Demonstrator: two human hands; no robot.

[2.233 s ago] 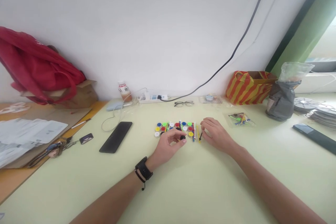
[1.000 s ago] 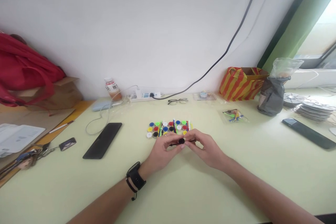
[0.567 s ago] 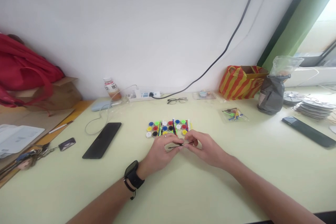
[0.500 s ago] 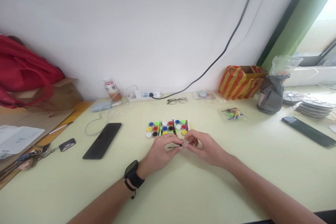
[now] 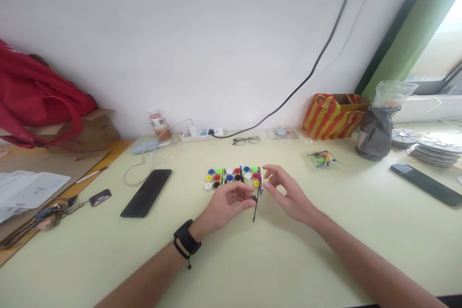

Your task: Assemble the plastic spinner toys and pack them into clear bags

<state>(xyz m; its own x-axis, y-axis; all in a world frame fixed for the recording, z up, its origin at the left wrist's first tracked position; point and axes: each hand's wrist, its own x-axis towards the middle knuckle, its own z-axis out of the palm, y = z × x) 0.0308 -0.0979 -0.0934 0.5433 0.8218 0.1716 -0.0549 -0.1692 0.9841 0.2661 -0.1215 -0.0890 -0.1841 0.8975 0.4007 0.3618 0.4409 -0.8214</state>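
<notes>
My left hand [image 5: 229, 204] pinches a thin black plastic stick [image 5: 254, 211] between thumb and fingertips. The stick has a small lump near its middle and a pointed lower end, and it points down toward me. My right hand [image 5: 288, 195] is open, thumb and index finger apart, at the right end of the colored parts. Its fingertips are beside a bundle of thin colored sticks [image 5: 262, 176]; whether they touch it I cannot tell. Rows of small round plastic wheels [image 5: 230, 178] in several colors lie beyond my hands, with more sticks between them. My left fingers cover some of these parts.
A clear bag of colored pieces [image 5: 325, 160] lies to the right, near a dark phone [image 5: 426, 184]. On the left are a black phone [image 5: 146, 193] and keys [image 5: 61, 211]. Eyeglasses [image 5: 246, 141], a power strip [image 5: 202, 134] and a bottle [image 5: 159, 124] stand along the wall.
My hands have moved apart. The black stick has turned from lying sideways to pointing toward me, in my left hand alone. My right hand has let go and opened by the colored sticks.
</notes>
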